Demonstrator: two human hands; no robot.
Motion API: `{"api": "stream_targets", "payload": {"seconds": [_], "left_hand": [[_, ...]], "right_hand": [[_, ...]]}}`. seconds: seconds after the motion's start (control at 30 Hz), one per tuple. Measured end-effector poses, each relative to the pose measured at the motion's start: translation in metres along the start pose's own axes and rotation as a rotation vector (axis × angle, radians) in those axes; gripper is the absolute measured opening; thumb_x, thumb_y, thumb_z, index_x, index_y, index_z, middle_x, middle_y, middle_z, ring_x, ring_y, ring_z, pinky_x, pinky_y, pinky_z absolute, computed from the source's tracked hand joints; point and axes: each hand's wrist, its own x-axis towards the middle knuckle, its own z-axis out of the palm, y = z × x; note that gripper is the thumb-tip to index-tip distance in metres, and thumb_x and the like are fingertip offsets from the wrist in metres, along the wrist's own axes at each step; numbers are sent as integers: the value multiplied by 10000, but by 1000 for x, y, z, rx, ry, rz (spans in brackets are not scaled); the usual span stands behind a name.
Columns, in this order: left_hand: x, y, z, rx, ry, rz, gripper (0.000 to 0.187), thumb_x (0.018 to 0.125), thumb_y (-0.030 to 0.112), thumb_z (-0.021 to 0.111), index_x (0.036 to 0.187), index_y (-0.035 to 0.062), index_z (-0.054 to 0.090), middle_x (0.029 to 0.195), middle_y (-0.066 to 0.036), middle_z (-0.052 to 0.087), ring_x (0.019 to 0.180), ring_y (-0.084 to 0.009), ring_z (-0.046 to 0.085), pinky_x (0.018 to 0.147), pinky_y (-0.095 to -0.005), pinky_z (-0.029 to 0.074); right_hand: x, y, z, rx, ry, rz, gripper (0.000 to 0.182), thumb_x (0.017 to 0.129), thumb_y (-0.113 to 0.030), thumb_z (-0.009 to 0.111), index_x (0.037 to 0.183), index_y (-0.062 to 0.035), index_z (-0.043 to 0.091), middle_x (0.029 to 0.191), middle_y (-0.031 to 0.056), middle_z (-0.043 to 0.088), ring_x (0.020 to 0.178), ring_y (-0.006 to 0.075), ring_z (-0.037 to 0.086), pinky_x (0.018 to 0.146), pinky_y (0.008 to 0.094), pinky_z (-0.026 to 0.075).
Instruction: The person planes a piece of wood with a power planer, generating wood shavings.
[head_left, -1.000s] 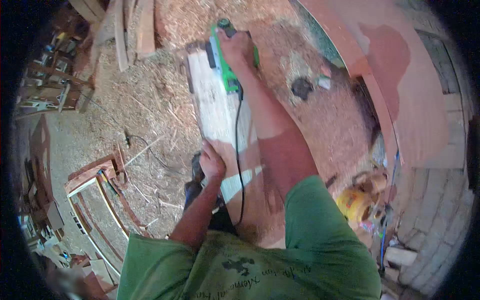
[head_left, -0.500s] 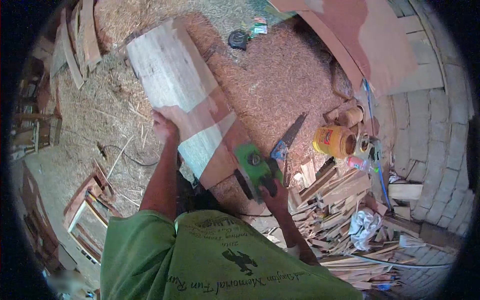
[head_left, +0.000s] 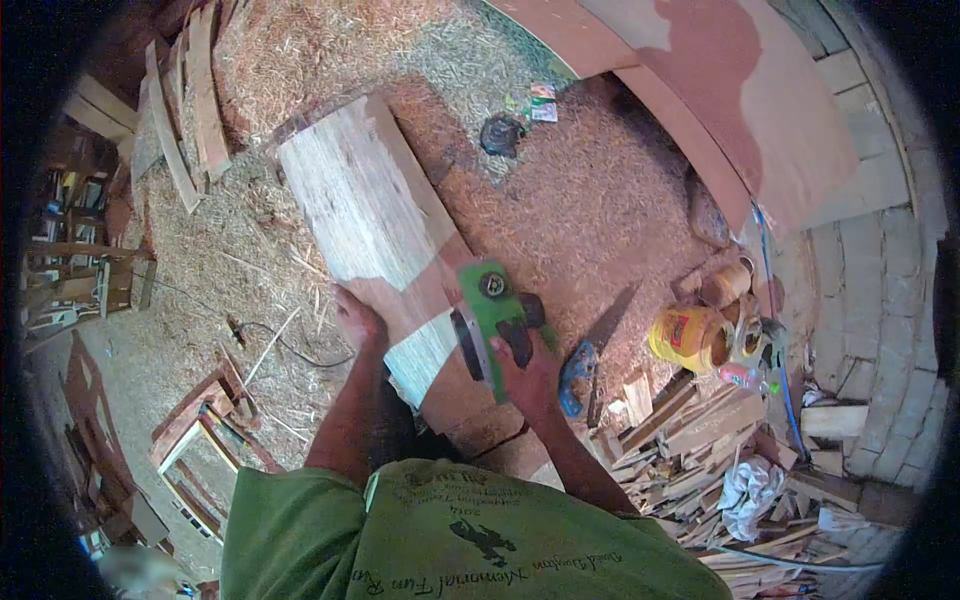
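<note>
A thick wooden board (head_left: 375,210) lies at a slant in front of me, its pale top partly in shadow. My left hand (head_left: 360,318) holds the board's left edge. In my right hand (head_left: 528,368) is the rear handle of a green electric planer (head_left: 490,320). The planer rests along the board's right edge, near its close half; its underside is hidden. To the right of the planer, a handsaw (head_left: 580,375) with a blue handle lies on the shavings.
Wood shavings cover the ground. A tape measure (head_left: 501,135) lies beyond the board. At right stand a yellow jar (head_left: 685,337) and a bottle (head_left: 742,377), with a pile of wood offcuts (head_left: 690,440) nearer me. A cord (head_left: 290,345) runs at left; a plywood sheet (head_left: 720,110) leans upper right.
The planer in my right hand has moved forward along the board's right edge. My left hand stays on the left edge. The view has shifted, so the surroundings appear lower.
</note>
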Motion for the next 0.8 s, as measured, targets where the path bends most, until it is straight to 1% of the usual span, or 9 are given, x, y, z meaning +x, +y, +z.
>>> {"api": "stream_targets", "payload": {"seconds": [0.07,0.13,0.33,0.4,0.5,0.53,0.6,0.7,0.8], "left_hand": [[-7,29,-11,111,-60,-181,976,993,738,325,1358,-139,549,1304,-408,571,1230,-492,576,1045,-496,420],[-8,26,-11,107,-65,-156,959,1002,727,318,1368,-129,546,1320,-409,560,1250,-492,561,1054,-495,411],[-18,46,-14,40,-81,-115,886,1045,658,299,1373,-130,542,1366,-366,564,1296,-465,543,1089,-468,406],[-5,16,-11,38,-72,-59,862,1054,640,294,1377,-120,544,1378,-360,559,1299,-455,543,1092,-458,407],[5,1,-8,107,-30,-38,851,1062,624,283,1289,-135,594,1226,-404,608,1178,-500,596,985,-501,442],[-6,25,-11,121,-27,-53,854,1061,625,284,1260,-142,605,1175,-414,617,1134,-516,609,950,-518,446],[-11,34,-9,88,22,26,872,1056,635,284,1170,-155,633,1018,-438,623,981,-569,628,847,-578,434],[-9,39,-17,106,-151,-151,944,1022,712,287,1370,-128,540,1367,-376,558,1314,-487,526,1078,-474,413],[-10,42,-17,230,-121,-144,941,1026,708,263,1357,-126,545,1297,-392,589,1257,-508,563,1026,-495,442]], "right_hand": [[28,-35,5,62,-7,-29,739,886,-533,739,1273,84,613,1095,308,689,1043,430,682,910,488,533],[62,-79,6,151,-46,-58,738,896,-536,724,1265,93,611,1103,311,687,1044,432,681,908,487,533],[177,-150,61,-12,215,-403,584,907,-479,710,1096,72,667,986,327,695,934,477,694,805,520,558],[221,-184,82,62,220,-516,596,908,-518,698,1069,56,702,989,323,696,946,485,682,818,520,548],[279,-245,105,142,154,-516,647,902,-579,670,990,59,729,942,330,692,919,503,674,805,538,543],[296,-266,111,160,121,-487,671,899,-600,659,957,65,733,918,334,689,902,510,673,795,547,542],[326,-302,124,131,228,-562,747,888,-663,627,868,77,729,873,330,692,874,500,686,767,551,550],[349,-344,120,66,143,-600,802,891,-696,600,862,96,722,886,343,690,898,489,694,782,547,553],[341,-330,117,77,95,-616,820,895,-705,587,894,107,704,879,347,688,902,493,694,785,545,553]]}}
